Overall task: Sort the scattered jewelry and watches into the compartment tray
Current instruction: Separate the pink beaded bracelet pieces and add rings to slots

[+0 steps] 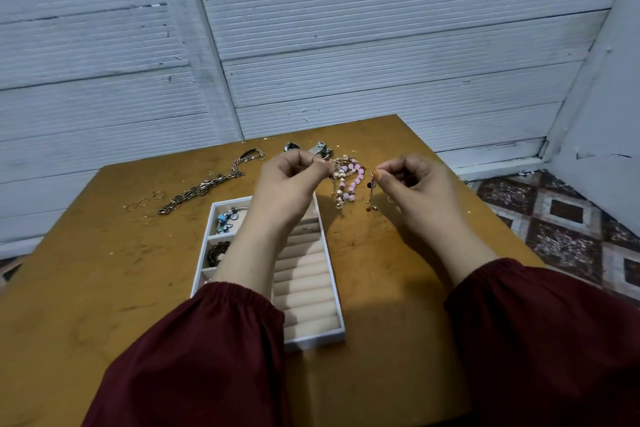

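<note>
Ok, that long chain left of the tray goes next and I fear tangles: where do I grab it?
Pinch the chain at its nearer end, coming from straight above. It lies flat on the table, stretched in one diagonal line, so lifting an end should let it hang straight.

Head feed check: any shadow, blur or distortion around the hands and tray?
Head view: wide-angle bows the wall planks; soft forearm shadow on the table beside the tray; pink beads between left hand and right hand slightly soft; no glare.

tray (313, 334): white, partly filled | pink bead bracelet (351, 180): lifted beyond it | earring (372, 185), seemingly: dangling just right
</note>
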Tool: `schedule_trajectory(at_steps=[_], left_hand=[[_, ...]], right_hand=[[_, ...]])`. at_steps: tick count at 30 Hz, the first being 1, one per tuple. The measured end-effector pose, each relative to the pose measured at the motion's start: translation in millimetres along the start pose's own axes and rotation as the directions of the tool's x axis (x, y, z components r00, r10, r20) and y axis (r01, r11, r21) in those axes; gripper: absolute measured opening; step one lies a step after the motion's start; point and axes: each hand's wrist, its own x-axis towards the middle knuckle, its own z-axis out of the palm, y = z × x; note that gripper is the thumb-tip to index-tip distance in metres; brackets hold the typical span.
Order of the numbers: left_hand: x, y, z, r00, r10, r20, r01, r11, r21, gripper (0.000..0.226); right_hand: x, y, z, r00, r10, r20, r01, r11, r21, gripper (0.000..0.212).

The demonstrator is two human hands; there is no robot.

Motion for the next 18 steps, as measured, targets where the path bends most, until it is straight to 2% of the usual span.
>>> schedule_trajectory(at_steps=[4, 7, 11, 18], left_hand=[[-15.5, 6.2, -18.9, 0.998, 0.013, -0.06, -0.018, 0.997, -0.081, 0.019], [-28.5, 7.9, -32.6, 0.992, 0.043, -0.117, -0.052, 0.996, -0.075, 0.019], [-42.7, 4.2, -51.0, 0.982, 0.075, -0.174, -0.083, 0.996, -0.042, 0.019], [-67.2, 3.6, -83.9, 0.958, 0.075, -0.278, -0.113, 0.986, -0.122, 0.019]], right_hand=[[-13.2, -18.6, 6.6, 1.0, -0.003, -0.031, 0.005, 0.996, 0.088, 0.017], [-28.0, -36.6, 15.4, 0.998, -0.013, -0.057, 0.023, 0.984, 0.176, 0.018], [-45.9, -52.2, 28.2, 0.998, -0.022, -0.051, 0.032, 0.978, 0.206, 0.014], [-73.7, -87.5, 56.2, 0.993, -0.103, -0.063, 0.117, 0.945, 0.304, 0.014]])
